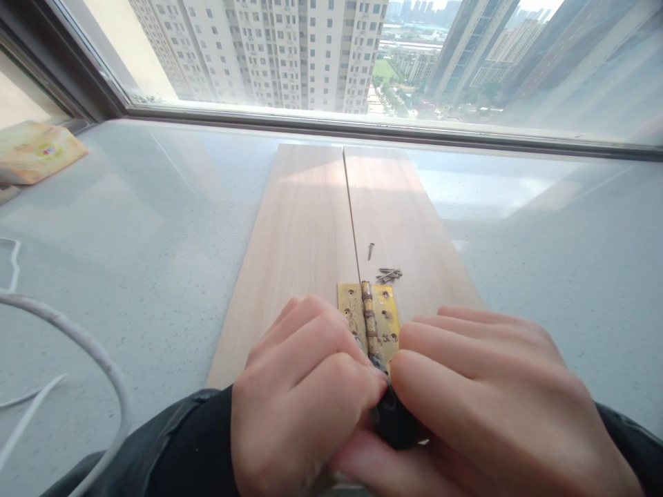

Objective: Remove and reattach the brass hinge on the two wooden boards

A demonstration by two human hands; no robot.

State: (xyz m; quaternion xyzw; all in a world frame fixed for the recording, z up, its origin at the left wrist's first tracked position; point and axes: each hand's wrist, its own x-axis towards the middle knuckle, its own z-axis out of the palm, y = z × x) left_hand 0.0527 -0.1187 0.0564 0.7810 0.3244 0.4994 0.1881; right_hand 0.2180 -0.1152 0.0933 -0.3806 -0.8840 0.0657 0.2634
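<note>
A worn brass hinge (355, 304) lies open across the seam between two pale wooden boards (305, 207). Over its near part is a black tool (394, 417) that looks like a screwdriver, mostly covered by my fingers. My left hand (311, 393) is closed, thumb and finger pinching the tool's front part beside the hinge knuckle. Around the tool's black handle my right hand (492, 386) is curled shut, its fingertips by the hinge's right leaf. The tool's tip is hidden. One loose screw (371, 250) and a small pile of screws (389, 275) rest on the right board.
The boards lie on a speckled white sill (170, 241) beneath a large window with a dark frame (311, 130). A white cable (77, 331) loops at the left, close to my left sleeve. A yellow-orange soft pack (41, 152) sits in the far left corner.
</note>
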